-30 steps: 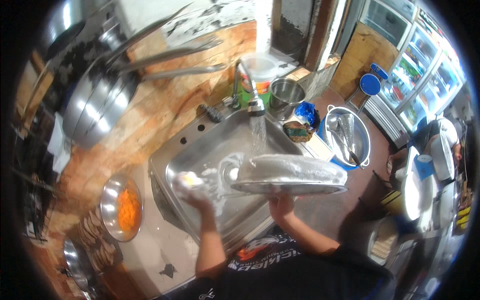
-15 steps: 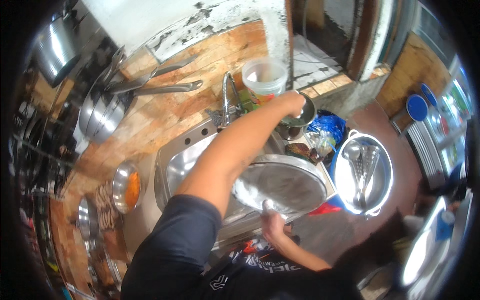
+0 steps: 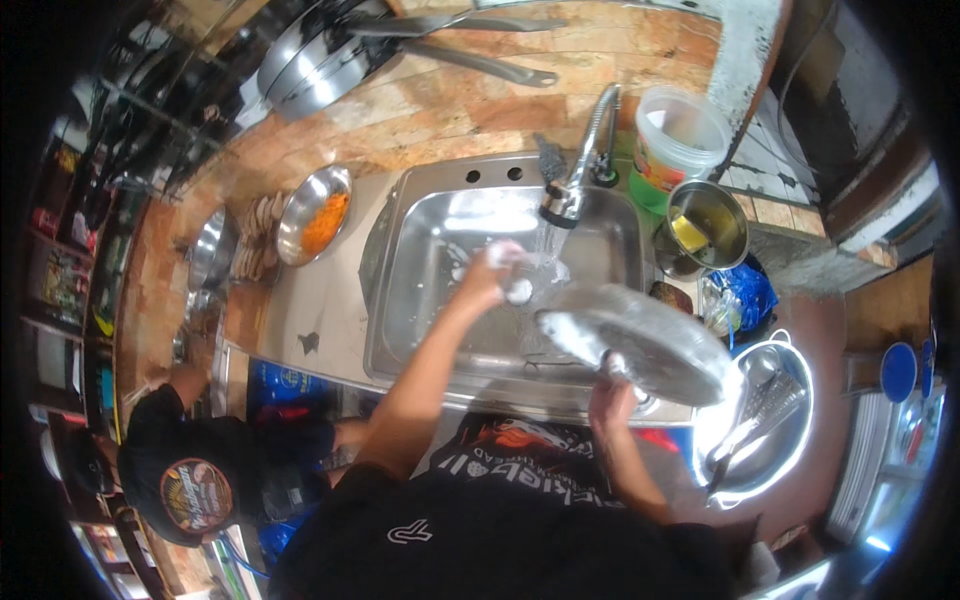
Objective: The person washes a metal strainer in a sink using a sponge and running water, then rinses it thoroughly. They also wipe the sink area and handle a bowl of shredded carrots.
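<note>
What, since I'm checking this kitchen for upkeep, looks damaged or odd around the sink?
The counter left of the sink has a jagged dark patch near its front edge, odd against the pale surface around it. Whether it is a chip or a stain, I cannot tell.

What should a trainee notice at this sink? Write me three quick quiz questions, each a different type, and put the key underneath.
1. Which of the person's hands grips the wide round metal utensil?
2. True or false: water is running from the faucet.
3. The food in the metal bowl left of the sink is: A) green; B) orange; C) white.

Key: 1. The right hand. 2. True. 3. B.
</note>
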{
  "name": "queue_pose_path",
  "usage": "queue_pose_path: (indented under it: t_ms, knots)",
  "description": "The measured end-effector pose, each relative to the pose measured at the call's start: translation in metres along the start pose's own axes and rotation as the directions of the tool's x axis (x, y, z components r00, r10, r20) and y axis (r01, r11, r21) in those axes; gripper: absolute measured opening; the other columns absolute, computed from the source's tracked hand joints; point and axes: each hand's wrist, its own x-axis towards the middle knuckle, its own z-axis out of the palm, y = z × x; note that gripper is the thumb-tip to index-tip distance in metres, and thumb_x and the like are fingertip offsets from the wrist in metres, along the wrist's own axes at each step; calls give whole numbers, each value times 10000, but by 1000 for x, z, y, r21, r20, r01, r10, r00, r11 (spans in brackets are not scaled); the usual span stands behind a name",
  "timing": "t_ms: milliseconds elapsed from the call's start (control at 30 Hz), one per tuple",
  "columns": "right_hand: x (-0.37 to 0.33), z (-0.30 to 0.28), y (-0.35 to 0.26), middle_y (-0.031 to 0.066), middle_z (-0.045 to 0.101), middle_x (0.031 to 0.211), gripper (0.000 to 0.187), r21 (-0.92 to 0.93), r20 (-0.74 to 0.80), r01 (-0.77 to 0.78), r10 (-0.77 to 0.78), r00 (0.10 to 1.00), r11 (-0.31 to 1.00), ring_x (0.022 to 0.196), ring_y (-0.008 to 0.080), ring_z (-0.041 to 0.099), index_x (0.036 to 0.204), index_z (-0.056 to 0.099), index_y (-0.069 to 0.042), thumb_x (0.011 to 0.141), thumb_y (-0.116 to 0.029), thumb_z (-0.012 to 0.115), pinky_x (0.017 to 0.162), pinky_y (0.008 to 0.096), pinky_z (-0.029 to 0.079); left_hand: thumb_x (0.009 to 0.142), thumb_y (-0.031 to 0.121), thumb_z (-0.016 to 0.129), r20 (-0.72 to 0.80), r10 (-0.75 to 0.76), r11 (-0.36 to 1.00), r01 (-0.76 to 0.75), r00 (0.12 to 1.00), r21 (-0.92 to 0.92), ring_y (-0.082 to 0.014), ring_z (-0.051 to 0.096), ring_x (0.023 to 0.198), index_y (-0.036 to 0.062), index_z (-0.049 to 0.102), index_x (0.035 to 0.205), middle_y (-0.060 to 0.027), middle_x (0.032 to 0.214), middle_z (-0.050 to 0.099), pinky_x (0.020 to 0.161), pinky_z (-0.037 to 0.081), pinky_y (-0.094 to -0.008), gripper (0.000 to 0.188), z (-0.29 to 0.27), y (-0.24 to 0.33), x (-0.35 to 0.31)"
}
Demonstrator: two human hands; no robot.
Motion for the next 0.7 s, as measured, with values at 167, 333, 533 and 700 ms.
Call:
queue_pose_path:
  t_ms: [167, 333, 533, 700]
  knots:
    - [12, 5, -9, 116, 579, 1133, 287, 126, -64, 58, -50, 997, 990, 1078, 208, 549, 1120, 537, 69, 864, -40, 466, 945, 328, 431, 827, 264, 619, 270, 49, 993, -76, 962, 92, -311, 634, 816, 47, 633, 1000, -166, 890, 660, 727, 493, -413, 278, 77, -43, 74]
    - [-3, 36, 7, 141, 538, 1183, 338, 145, -192, 115, -86, 978, 983, 1116, 233, 523, 1181, 474, 96, 870, -35, 452, 971, 371, 424, 845, 220, 607, 189, 212, 904, -266, 959, 335, -248, 612, 730, 22, 637, 927, -139, 838, 651, 642, 476, -371, 217, 73, -35, 61]
    - [-15, 57, 76, 115, 577, 1070, 276, 250, -176, 285, -246, 953, 925, 986, 226, 571, 1127, 530, 63, 869, -24, 489, 892, 368, 470, 893, 271, 564, 224, 7, 842, 115, 975, -528, -195, 570, 871, 26, 603, 1019, -77, 961, 621, 734, 462, -344, 278, 56, -70, 47]
    - [-11, 111, 140, 76, 579, 1126, 271, 386, -328, 240, -111, 938, 891, 1058, 210, 555, 1167, 517, -26, 909, -100, 480, 915, 385, 449, 903, 539, 467, 426, 6, 693, 303, 905, -655, -249, 558, 1064, 11, 522, 1160, -184, 1192, 566, 830, 455, -399, 590, 9, -103, 12]
